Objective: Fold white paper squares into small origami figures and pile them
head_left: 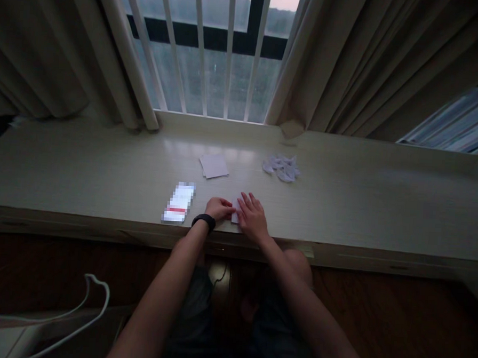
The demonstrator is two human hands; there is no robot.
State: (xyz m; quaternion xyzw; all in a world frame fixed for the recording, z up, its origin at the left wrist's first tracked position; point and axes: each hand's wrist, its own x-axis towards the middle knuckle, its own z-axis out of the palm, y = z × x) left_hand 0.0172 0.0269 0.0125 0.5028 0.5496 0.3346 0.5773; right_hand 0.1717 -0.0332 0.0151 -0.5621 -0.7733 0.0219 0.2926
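A small piece of white paper [234, 218] lies near the front edge of the pale sill, mostly covered by my hands. My left hand [218, 209], with a dark band at the wrist, pinches the paper's left edge between thumb and fingers. Flat across its right part rests my right hand [253, 217], fingers stretched out and slightly spread. Beyond my hands sits a short stack of square white paper sheets [214, 166]. To the right of that, several folded white paper pieces [282, 168] are heaped together.
Left of my hands lies a lit phone [179, 202], its screen blurred out. Behind the sill [342, 200] stands a barred window [212, 76] between long curtains [349, 62]. A white cable [107, 295] loops at lower left. My knees are under the front edge.
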